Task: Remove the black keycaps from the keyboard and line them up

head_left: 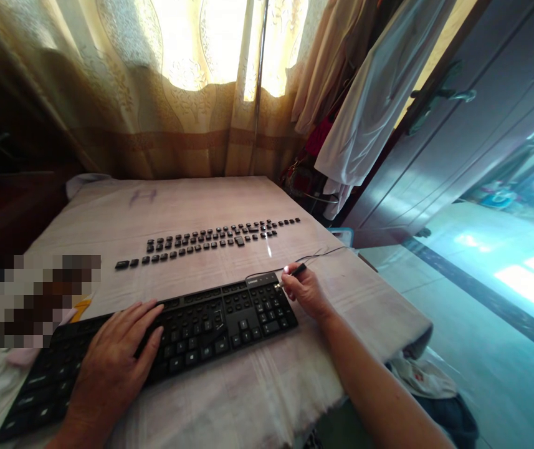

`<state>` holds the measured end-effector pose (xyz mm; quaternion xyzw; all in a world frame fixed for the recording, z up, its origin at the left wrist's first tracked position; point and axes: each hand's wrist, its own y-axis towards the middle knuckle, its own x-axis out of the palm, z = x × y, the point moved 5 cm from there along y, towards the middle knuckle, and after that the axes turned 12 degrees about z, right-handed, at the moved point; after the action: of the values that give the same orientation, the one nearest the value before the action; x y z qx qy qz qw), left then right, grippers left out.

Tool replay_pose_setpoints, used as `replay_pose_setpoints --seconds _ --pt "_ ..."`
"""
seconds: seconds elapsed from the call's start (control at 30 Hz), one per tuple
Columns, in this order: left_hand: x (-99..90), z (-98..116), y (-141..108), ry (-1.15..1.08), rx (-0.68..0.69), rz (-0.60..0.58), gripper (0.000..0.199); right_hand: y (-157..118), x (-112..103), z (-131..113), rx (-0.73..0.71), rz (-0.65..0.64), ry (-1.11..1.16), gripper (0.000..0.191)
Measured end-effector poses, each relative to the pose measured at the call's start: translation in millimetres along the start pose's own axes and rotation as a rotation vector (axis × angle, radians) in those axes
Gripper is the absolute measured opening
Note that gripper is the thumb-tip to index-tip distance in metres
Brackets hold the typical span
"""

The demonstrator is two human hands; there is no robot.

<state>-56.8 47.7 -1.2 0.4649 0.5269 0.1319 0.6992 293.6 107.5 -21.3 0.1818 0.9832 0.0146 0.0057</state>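
A black keyboard (243, 318) lies slantwise on the cloth-covered table, with some keycaps gone from its upper rows. My left hand (112, 358) rests flat on its left half, fingers stretched out and covering many keys. At the keyboard's top right corner, my right hand (306, 290) pinches a small black-handled tool (298, 270). A metallic tip shows by the number keys, and thin wires seem to stick out at the back; its exact kind is unclear. Beyond the keyboard, loose black keycaps (210, 236) are laid out in rows.
The keyboard's cable (323, 252) runs off toward the table's right edge. A blurred-out patch (42, 299) hides something at the left, beside a yellow item (81, 308). Curtains (164, 125) hang behind the table. Right of it are hanging clothes (369, 106) and a door (435, 125).
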Motion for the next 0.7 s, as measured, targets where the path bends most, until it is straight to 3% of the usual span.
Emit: replay_pose_setpoints --seconds 0.17,0.33,0.53,0.7 --pt "-3.5 8 4 0.035 0.031 0.015 0.036 -9 6 -8 -0.012 -0.042 0.001 0.027" --pt "-3.9 39 12 -0.112 -0.012 0.000 0.032 -29 18 -20 -0.181 -0.140 -0.124 0.017" --pt "10.3 85 30 -0.350 -0.106 -0.095 0.040 -54 42 -32 -0.251 -0.222 -0.121 0.013" --pt "26.0 97 42 -0.420 -0.177 -0.121 0.031 -67 60 -30 -0.252 -0.293 -0.100 0.014"
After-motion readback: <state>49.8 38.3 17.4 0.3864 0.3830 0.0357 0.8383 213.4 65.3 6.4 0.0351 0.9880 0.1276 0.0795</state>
